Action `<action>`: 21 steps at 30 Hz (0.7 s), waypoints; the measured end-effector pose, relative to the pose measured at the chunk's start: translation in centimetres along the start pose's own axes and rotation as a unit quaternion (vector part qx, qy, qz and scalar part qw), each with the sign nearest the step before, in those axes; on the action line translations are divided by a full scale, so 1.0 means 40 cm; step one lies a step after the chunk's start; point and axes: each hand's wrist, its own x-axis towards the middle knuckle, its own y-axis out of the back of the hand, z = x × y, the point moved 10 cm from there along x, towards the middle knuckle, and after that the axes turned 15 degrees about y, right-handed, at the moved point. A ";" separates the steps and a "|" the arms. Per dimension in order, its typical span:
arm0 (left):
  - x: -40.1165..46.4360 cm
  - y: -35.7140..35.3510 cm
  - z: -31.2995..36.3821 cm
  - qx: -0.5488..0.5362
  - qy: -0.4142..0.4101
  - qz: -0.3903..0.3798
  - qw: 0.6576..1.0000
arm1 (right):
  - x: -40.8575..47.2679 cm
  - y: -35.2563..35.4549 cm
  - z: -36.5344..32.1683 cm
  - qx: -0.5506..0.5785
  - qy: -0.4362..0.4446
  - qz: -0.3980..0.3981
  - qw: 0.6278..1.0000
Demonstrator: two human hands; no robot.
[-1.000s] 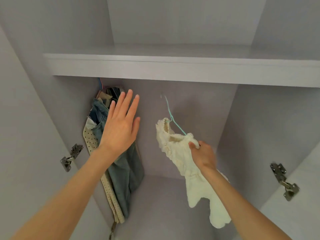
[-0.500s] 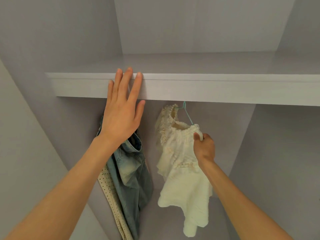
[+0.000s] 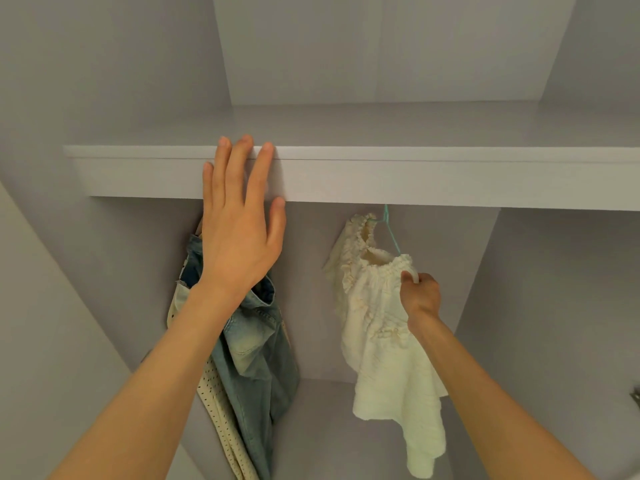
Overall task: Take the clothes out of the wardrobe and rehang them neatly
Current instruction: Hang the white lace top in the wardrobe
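A cream ruffled top (image 3: 381, 327) hangs on a thin teal hanger (image 3: 390, 233) whose hook goes up behind the shelf's front edge; the rail is hidden. My right hand (image 3: 420, 296) grips the top's right shoulder over the hanger end. My left hand (image 3: 239, 230) is raised with straight fingers, fingertips at the front edge of the wardrobe shelf (image 3: 381, 174). Behind my left wrist hang faded blue jeans (image 3: 256, 362) and a cream dotted garment (image 3: 218, 400), bunched at the left side.
The grey wardrobe has side walls (image 3: 554, 289) left and right and a back panel (image 3: 311, 271) between the two groups of clothes. A metal hinge (image 3: 635, 398) shows at the right edge. An upper compartment lies above the shelf.
My right hand has lifted the cream top on its hanger up under the shelf. My left hand rose from the jeans to the shelf's front edge. The view tilted upward.
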 end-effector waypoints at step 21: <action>-0.014 -0.013 0.027 -0.011 0.111 0.001 0.994 | 0.075 0.436 0.036 -0.227 0.036 0.114 0.967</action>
